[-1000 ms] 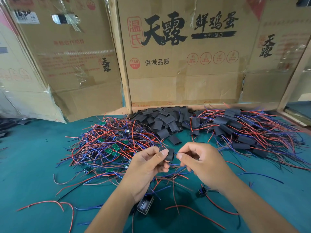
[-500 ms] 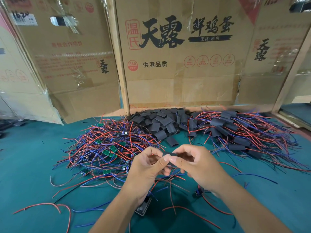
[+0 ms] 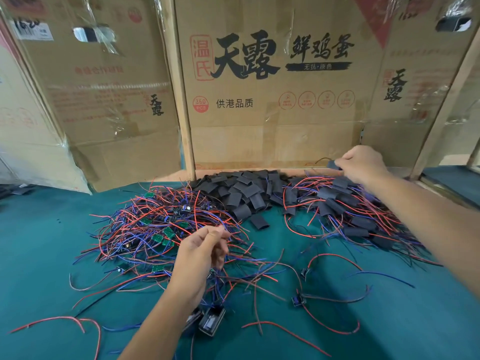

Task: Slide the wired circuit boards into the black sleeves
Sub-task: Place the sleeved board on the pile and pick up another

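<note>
Right hand (image 3: 363, 163), pinching a sleeved board (image 3: 333, 165): drop onto finished pile (image 3: 350, 206), right of empty black sleeves (image 3: 241, 193). Left hand (image 3: 205, 249), fingers loosely curled, seemingly empty: pick one wired circuit board (image 3: 168, 233) left of sleeves, untangling leads first.

Left hand (image 3: 201, 252) raised near centre, forearm reaching up from the lower edge, fingers (image 3: 217, 231) curled, thumb and forefinger tips pinched together; right hand (image 3: 362, 162) stretched far forward on an extended arm, fingers curled in a pinch
</note>
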Tool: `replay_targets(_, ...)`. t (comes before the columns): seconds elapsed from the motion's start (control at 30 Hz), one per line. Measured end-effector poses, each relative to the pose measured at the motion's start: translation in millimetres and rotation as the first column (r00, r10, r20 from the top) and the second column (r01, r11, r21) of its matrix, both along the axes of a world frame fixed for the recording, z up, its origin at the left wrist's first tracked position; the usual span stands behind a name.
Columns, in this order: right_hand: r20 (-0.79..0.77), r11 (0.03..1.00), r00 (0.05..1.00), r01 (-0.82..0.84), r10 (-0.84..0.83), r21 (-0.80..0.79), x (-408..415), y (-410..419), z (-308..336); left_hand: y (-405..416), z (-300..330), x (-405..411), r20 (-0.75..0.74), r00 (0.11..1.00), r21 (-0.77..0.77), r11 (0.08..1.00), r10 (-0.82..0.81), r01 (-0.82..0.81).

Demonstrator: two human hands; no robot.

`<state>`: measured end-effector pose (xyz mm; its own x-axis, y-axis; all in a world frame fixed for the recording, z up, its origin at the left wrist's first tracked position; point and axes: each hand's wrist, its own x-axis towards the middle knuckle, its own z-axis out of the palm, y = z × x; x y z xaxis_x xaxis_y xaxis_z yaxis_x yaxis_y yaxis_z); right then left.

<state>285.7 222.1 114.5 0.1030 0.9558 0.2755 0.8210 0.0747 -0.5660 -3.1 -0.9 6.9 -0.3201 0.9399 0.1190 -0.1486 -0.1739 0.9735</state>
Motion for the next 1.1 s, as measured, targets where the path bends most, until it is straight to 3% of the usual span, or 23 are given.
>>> replay_targets(0.07, 0.177, 0.999, 0.983, 0.053, -0.052, 0.004, 9.4, 11.7, -5.5, -0.6, 1.5, -9.3, 0.031, 0.998, 0.007, 0.998, 0.059, -0.059)
replay_targets(0.13, 0.419, 0.990, 0.898, 0.120, -0.138, 0.069, 6.0, 9.5, -11.0, -1.1, 3.6, -18.4, 0.059, 0.990, 0.000, 0.992, 0.130, -0.130)
replay_targets(0.2, 0.497, 0.982, 0.857, 0.048, -0.134, 0.183, -13.5, -5.3, -16.7, -0.7, 5.8, -27.4, 0.099, 0.972, -0.015, 0.977, 0.214, -0.213)
replay_targets(0.27, 0.416, 0.966, 0.908, -0.157, 0.059, 0.205, -47.5, -36.1, -23.5, -0.5, 8.6, -35.5, 0.140, 0.946, -0.028, 0.957, 0.291, -0.290)
replay_targets(0.33, 0.221, 0.898, 0.888, -0.430, 0.403, 0.092, -84.0, -84.2, -37.2, -0.4, 10.3, -42.6, 0.188, 0.920, -0.026, 0.938, 0.345, -0.347)
replay_targets(0.4, 0.154, 0.731, 0.723, -0.682, 0.673, 0.004, -118.1, -137.1, -59.5, -0.6, 9.1, -48.8, 0.238, 0.890, -0.023, 0.918, 0.390, -0.396)
replay_targets(0.47, 0.242, 0.601, 0.571, -0.796, 0.784, -0.069, -145.5, -174.2, -77.8, -0.5, 6.7, -54.7, 0.298, 0.851, -0.023, 0.895, 0.432, -0.446)
replay_targets(0.53, 0.245, 0.580, 0.545, -0.809, 0.802, -0.098, -165.4, -183.7, -91.0, -0.2, 4.4, -61.2, 0.332, 0.811, -0.028, 0.865, 0.481, -0.501)
replay_targets(0.63, 0.166, 0.658, 0.641, -0.748, 0.750, -0.082, -184.8, -172.1, -98.5, 0.1, 0.5, -70.0, 0.275, 0.746, -0.080, 0.788, 0.606, -0.610)
replay_targets(0.73, 0.165, 0.678, 0.663, -0.734, 0.730, -0.049, -203.2, -162.7, -99.0, 0.9, -4.3, -72.4, 0.295, 0.688, -0.113, 0.740, 0.663, -0.664)
replay_targets(0.87, 0.253, 0.643, 0.614, -0.765, 0.748, -0.046, -228.7, -164.9, -100.6, 3.5, -8.1, -74.4, 0.311, 0.654, -0.153, 0.716, 0.690, -0.682)
replay_targets(1.03, 0.534, 0.654, 0.470, -0.722, 0.703, -0.225, -254.1, -167.4, -97.0, 5.6, -10.4, -73.4, 0.273, 0.661, -0.161, 0.710, 0.700, -0.686)
replay_targets(1.1, 0.601, 0.664, 0.433, -0.712, 0.672, -0.229, -260.6, -169.4, -96.6, 6.2, -12.1, -72.1, 0.266, 0.673, -0.154, 0.719, 0.690, -0.677)
